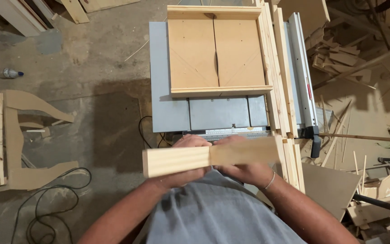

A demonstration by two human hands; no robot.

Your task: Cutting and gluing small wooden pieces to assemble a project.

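Low in the frame's centre, the left hand (pixel 183 156) and right hand (pixel 244 167) each clamp one of two wood blocks (pixel 208 156) butted end to end, uncut, short of the table saw's sled (pixel 215 54)

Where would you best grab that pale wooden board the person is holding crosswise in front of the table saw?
Probably at its two ends, one hand coming in from each side. The wooden board lies level and crosswise, long and narrow, so spread grips should keep it from tipping. The left hand and right hand now hold it nearer the middle, fingers wrapped over its long edges, leaving both ends free.
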